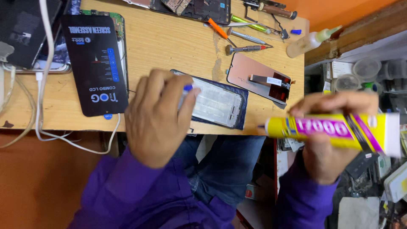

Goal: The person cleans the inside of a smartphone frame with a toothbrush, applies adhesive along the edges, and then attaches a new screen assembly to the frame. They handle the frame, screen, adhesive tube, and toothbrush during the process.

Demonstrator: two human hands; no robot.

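Note:
My right hand (pixel 326 144) grips a yellow and magenta glue tube (pixel 335 129), held sideways off the table's right edge with its nozzle pointing left. My left hand (pixel 157 116) rests at the table's near edge, fingers curled around a small blue-tipped thing (pixel 187 88) that is mostly hidden. Just right of that hand lies a phone frame (pixel 220 104) with a dark blue rim and a pale inner face. A copper-coloured screen panel (pixel 256 76) with a flex ribbon lies further right.
A black flat box (pixel 95 63) lies on the wooden table (pixel 169 42) at left, beside white cables (pixel 42 85). Several screwdrivers (pixel 246 48), an opened phone (pixel 195 8) and a clear squeeze bottle (pixel 309 41) sit at the back. Cluttered shelves (pixel 364 72) stand at right.

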